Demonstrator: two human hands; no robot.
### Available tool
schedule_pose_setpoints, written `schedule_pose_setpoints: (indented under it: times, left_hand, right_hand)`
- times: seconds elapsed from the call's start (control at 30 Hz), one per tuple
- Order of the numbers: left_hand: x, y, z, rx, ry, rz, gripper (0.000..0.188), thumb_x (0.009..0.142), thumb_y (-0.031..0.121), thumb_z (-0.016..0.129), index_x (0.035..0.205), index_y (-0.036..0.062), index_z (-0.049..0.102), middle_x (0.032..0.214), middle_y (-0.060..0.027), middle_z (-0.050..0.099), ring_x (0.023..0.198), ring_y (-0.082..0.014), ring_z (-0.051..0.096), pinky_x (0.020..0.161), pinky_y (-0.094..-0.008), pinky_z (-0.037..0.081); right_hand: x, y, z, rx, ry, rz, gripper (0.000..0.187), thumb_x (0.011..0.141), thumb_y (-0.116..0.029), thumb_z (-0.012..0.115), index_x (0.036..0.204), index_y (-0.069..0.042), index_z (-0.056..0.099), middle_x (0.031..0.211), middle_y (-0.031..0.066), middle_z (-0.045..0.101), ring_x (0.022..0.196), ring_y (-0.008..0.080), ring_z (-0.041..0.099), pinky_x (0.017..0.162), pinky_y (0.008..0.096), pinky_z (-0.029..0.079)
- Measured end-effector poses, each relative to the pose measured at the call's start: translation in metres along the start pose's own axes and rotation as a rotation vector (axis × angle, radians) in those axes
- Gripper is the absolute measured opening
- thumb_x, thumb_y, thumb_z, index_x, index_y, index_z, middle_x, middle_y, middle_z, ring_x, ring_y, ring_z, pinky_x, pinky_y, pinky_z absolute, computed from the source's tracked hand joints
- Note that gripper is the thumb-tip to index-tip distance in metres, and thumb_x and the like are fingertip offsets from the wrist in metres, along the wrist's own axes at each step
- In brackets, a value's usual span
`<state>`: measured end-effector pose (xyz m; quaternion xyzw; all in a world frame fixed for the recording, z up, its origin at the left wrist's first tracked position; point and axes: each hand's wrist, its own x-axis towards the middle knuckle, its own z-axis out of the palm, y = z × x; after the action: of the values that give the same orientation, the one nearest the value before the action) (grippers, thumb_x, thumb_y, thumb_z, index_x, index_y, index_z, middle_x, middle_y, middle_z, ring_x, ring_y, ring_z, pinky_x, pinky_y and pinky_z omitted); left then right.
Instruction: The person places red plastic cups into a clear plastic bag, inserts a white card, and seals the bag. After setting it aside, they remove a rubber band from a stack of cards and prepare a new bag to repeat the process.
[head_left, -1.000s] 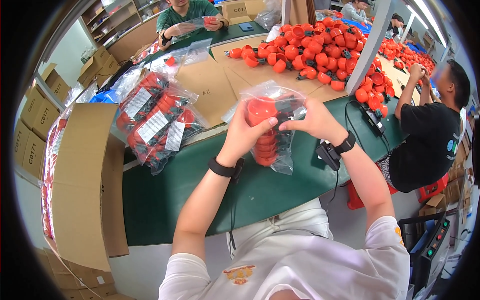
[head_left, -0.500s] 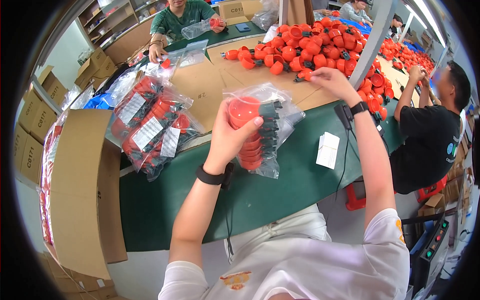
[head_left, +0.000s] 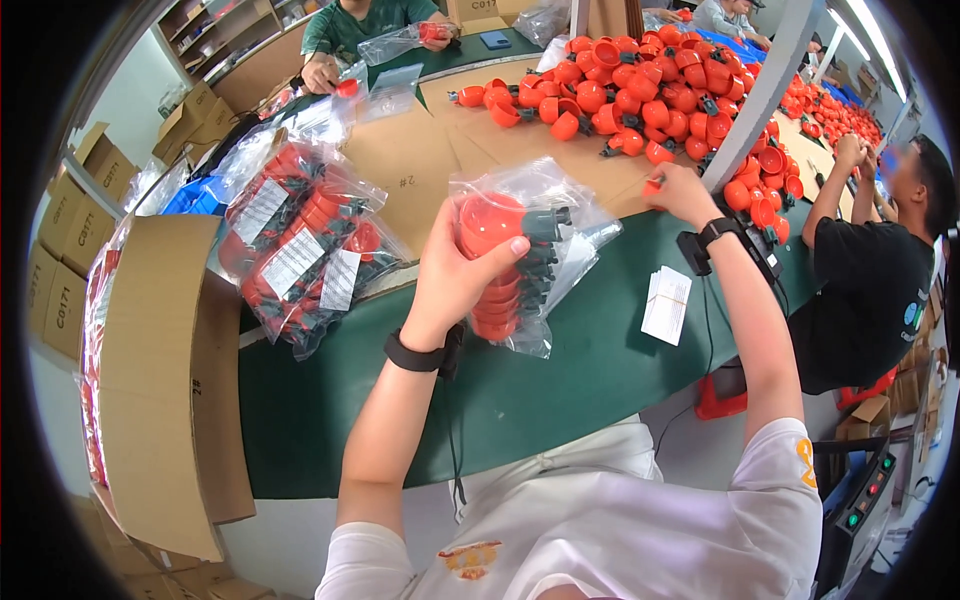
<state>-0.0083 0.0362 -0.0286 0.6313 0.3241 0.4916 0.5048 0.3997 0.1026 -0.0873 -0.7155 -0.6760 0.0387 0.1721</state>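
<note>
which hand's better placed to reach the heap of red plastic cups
Likely the right hand: it's beside the heap, a red piece at its fingertips; the left hand grips a clear plastic bag of red cups.

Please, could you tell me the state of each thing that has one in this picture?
Held bag: contains stacked cups, seal unclear.
Left hand: closed around that bag.
Right hand: at a red cup, grip unclear.
Loose cups: heaped.
Filled bags: labelled, piled together.
White cards: banded, lying on the table.
Blue phone: lying flat.
</note>
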Motion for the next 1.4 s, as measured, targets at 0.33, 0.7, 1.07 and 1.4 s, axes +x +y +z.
schedule_pose_setpoints:
  times: [0.33,0.7,1.07,1.4]
  left_hand:
    - [0.003,-0.003,0.0,0.001,-0.018,0.04,0.057,0.084,0.021,0.085,0.126,-0.0006,0.054,0.117,-0.0087,0.066,0.108,-0.0152,0.064,0.095,-0.0322,0.051]
    - [0.002,-0.001,-0.004,0.059,-0.012,0.03,0.056,0.083,0.021,0.086,0.124,-0.0001,0.055,0.115,-0.0091,0.067,0.107,-0.0161,0.064,0.096,-0.0328,0.051]
    - [-0.003,-0.003,0.002,0.106,-0.03,0.062,0.064,0.079,0.025,0.089,0.126,0.0002,0.053,0.115,-0.0112,0.068,0.107,-0.018,0.066,0.095,-0.0342,0.052]
    - [-0.009,0.01,0.015,0.239,-0.081,0.1,0.066,0.08,0.018,0.089,0.13,-0.0001,0.05,0.118,-0.0096,0.067,0.108,-0.0165,0.064,0.097,-0.0346,0.052]
  right_hand:
    - [-0.01,-0.057,-0.028,0.646,-0.295,0.25,0.057,0.081,-0.009,0.072,0.134,-0.007,0.051,0.11,0.0124,0.07,0.087,0.016,0.068,0.068,0.0299,0.052]
    - [-0.029,-0.045,0.004,-0.103,-0.211,-0.487,0.046,0.082,-0.004,0.07,0.128,-0.011,0.066,0.143,0.0118,0.056,0.135,0.0342,0.047,0.113,0.0449,0.04]
    - [-0.088,-0.121,-0.147,0.251,0.05,-0.343,0.044,0.087,-0.013,0.077,0.125,-0.003,0.058,0.109,0.0128,0.072,0.101,0.0278,0.071,0.085,0.0393,0.054]
    - [-0.08,-0.209,-0.194,-0.179,-0.066,-0.754,0.029,0.084,-0.023,0.077,0.105,-0.003,0.072,0.092,0.0118,0.068,0.081,0.0277,0.064,0.074,0.0369,0.051]
